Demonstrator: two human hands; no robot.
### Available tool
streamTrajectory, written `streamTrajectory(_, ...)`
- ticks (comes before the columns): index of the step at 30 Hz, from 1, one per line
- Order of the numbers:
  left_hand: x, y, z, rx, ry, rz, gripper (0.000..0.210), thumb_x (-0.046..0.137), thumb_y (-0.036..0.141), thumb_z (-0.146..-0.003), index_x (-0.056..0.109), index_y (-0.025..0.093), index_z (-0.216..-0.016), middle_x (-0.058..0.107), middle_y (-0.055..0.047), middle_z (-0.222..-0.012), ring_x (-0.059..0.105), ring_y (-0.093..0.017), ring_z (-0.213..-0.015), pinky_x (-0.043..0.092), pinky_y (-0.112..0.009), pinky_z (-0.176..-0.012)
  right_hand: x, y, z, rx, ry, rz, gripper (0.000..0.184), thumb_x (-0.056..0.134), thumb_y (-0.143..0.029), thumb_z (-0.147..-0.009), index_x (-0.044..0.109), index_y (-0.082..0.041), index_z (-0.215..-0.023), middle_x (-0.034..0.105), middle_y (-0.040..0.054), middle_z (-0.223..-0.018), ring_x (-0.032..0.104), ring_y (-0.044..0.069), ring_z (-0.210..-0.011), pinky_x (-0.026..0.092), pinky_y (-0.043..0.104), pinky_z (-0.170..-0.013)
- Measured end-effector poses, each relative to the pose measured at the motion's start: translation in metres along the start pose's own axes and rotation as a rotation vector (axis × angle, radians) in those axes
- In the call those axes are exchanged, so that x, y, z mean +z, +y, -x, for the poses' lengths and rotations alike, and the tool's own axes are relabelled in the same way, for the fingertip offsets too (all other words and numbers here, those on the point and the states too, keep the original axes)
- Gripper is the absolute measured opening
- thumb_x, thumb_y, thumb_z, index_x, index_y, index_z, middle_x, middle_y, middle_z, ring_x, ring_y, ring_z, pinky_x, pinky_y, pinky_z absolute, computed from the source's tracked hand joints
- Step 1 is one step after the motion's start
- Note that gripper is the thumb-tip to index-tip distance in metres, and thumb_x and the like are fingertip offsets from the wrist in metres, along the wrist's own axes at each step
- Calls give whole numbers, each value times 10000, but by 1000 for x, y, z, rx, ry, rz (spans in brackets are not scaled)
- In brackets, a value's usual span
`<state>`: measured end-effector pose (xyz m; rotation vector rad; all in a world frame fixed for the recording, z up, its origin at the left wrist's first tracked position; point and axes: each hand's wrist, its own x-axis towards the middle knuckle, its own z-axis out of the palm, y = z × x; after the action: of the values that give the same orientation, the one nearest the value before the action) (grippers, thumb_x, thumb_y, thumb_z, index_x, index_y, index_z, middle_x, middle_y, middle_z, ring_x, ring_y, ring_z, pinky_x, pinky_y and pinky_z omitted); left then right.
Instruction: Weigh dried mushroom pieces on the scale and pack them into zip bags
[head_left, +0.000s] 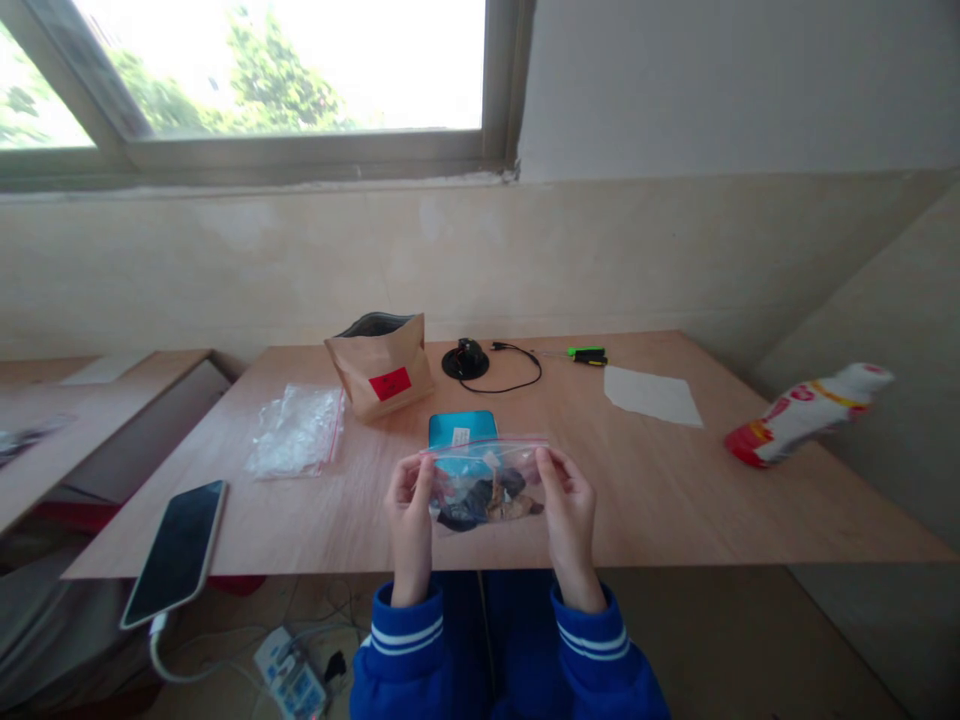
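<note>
A clear zip bag (487,500) with a pink-edged top strip is stretched between my two hands over the table's front part. Dark and brown pieces lie inside it, too jumbled to name. My left hand (411,510) pinches its top left corner between thumb and fingers. At the top right corner, my right hand (568,510) grips the bag the same way. Just behind the bag lies a blue flat case (459,424) with a white label, partly covered by the bag's top edge.
A brown paper pouch (382,370) stands open at the back, with clear zip bags (296,430) left of it. A phone (176,550) on a cable overhangs the front left edge. Farther right are a black cabled device (466,358), screwdrivers (589,355), white paper (652,396) and a tilted bottle (802,415).
</note>
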<state>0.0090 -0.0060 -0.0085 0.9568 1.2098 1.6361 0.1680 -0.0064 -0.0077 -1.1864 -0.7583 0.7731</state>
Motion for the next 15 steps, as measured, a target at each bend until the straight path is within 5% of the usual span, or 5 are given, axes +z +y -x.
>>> streamTrajectory(15,-4,6,0,48,-7,-98,256,648,416,-821,664,166,-874,660,-9,-759,615,-120,-643,480,-227,-614,-7,-5,-1,-82,8,29,268,672,-440,-802,675,-172,-812,719,37,-744,650,170,-694,510,302,-698)
